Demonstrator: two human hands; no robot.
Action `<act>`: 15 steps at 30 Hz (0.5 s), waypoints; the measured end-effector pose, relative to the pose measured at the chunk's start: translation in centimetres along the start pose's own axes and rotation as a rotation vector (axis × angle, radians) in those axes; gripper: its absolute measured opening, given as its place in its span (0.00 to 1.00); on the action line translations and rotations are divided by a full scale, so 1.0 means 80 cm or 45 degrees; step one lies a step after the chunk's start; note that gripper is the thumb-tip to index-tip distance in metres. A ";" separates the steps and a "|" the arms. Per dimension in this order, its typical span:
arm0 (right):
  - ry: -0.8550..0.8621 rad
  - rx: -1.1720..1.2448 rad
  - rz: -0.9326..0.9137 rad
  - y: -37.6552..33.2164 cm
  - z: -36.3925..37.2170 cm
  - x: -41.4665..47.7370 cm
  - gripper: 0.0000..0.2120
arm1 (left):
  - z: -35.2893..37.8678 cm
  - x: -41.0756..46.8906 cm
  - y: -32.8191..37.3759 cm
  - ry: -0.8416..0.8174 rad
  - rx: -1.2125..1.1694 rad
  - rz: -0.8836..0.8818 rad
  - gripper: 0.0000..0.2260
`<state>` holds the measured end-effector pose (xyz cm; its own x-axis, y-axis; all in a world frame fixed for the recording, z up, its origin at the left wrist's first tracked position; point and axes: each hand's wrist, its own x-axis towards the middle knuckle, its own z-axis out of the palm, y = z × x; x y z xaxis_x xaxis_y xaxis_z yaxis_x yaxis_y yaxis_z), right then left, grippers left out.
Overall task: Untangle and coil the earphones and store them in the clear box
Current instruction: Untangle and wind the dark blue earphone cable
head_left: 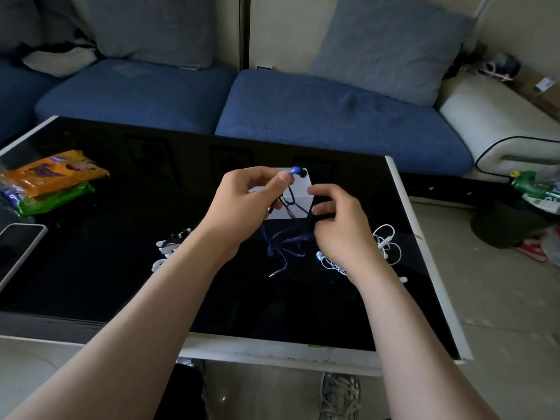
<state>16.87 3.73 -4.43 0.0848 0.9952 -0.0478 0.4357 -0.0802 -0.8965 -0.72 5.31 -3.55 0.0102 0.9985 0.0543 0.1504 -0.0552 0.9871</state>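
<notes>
Nearest the table (272,353) edge, at six o'clock, the plug (271,274) of the blue earphones (286,247) hangs lowest. Above it both hands hold up the tangle: left hand (248,198) pinching an earbud (295,170) high at eleven, right hand (339,219) pinching cord at two, probably to spread the knot apart. Behind, at twelve, the clear box (303,189) waits on the glass.
</notes>
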 end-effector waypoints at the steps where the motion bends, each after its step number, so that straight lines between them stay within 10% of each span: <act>1: -0.069 0.022 0.005 -0.003 0.001 -0.001 0.28 | 0.000 0.000 0.001 -0.015 0.014 0.009 0.10; 7: -0.142 0.103 -0.033 -0.001 0.005 0.000 0.07 | 0.000 -0.002 0.008 -0.031 -0.105 -0.039 0.13; 15: -0.145 0.069 -0.122 -0.001 0.017 0.002 0.04 | -0.003 -0.002 0.012 -0.078 -0.199 -0.042 0.14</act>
<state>15.64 3.95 -5.00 -0.0581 0.9983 -0.0075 0.3875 0.0156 -0.9217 -0.81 5.11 -2.54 0.0686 0.9975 0.0169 -0.0043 -0.0166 0.9999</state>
